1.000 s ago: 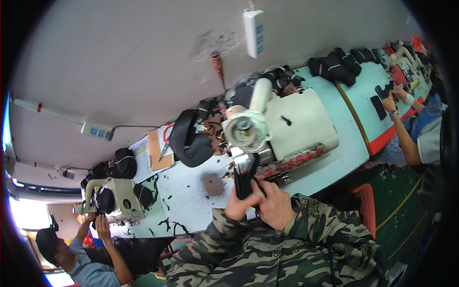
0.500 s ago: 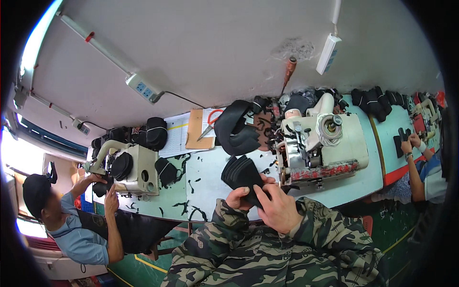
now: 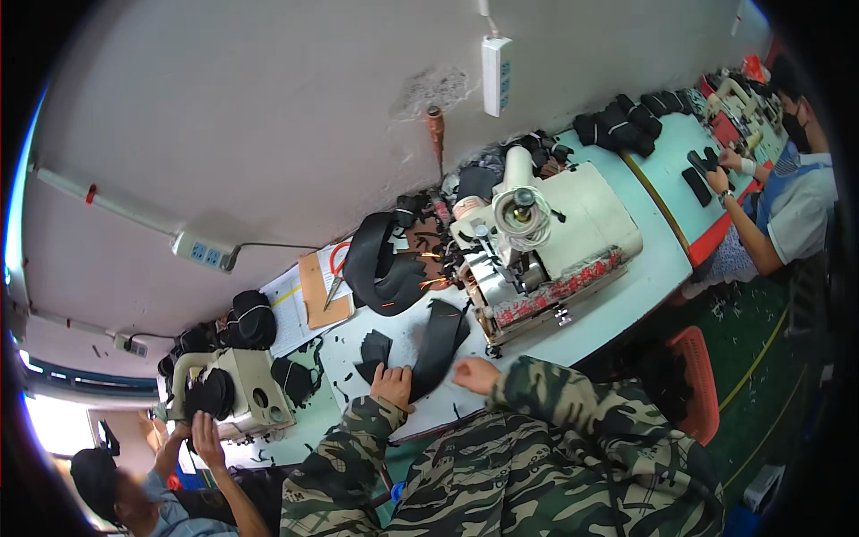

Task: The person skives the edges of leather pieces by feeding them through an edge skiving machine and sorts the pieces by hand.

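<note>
Left hand point(image 3: 392, 387): fingers bent down, touching the near end of the curved black strips point(image 3: 437, 347); whether it grips or only presses is hard to tell.
Right hand point(image 3: 477, 375): released, fingers loosely curled, apart from the strips.
Since half a second ago: both hands held a black fan; now small fanned black pieces point(image 3: 376, 346) lie on the white tabletop point(image 3: 573, 324).
Curved strips: between the hands, reaching beyond them.
</note>
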The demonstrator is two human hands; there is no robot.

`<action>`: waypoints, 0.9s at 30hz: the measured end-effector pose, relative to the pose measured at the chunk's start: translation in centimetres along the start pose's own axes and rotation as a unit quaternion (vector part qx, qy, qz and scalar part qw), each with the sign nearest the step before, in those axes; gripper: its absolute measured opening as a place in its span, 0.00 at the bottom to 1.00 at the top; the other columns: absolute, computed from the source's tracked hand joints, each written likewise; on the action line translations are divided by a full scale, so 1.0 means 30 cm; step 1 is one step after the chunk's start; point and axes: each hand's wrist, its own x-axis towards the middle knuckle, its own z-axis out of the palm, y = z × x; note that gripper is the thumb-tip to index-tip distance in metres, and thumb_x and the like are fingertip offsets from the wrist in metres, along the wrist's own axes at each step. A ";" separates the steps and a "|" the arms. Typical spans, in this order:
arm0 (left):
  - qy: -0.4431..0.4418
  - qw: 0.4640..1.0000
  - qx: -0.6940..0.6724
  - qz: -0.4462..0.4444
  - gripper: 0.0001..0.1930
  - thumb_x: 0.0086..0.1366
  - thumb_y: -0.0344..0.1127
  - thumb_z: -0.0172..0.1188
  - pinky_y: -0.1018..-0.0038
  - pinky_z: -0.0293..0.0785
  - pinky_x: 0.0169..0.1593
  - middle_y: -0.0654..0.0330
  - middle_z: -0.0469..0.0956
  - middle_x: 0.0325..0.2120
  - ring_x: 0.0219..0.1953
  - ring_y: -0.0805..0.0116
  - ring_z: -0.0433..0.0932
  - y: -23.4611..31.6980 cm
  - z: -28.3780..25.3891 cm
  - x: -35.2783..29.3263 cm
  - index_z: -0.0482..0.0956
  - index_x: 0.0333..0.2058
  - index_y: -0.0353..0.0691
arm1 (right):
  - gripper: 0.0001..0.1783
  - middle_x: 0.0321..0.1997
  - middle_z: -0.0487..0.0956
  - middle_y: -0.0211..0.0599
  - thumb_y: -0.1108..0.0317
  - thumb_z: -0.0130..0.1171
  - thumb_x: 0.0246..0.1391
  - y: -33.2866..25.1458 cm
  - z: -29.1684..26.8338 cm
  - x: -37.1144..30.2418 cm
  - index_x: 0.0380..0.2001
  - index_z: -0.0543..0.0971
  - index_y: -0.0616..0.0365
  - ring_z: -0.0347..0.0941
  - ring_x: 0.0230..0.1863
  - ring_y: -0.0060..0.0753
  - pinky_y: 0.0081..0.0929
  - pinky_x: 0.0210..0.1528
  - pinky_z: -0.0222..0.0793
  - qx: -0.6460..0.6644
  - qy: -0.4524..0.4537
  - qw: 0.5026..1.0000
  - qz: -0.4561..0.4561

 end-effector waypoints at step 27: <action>0.043 0.919 -0.248 -0.303 0.31 0.48 0.41 0.63 0.61 0.70 0.42 0.46 0.72 0.39 0.40 0.46 0.73 0.168 -0.043 0.300 0.65 0.50 0.35 | 0.13 0.14 0.73 0.39 0.67 0.62 0.35 0.320 -0.548 -0.173 0.22 0.75 0.66 0.67 0.13 0.29 0.29 0.19 0.63 0.090 0.265 0.956 0.094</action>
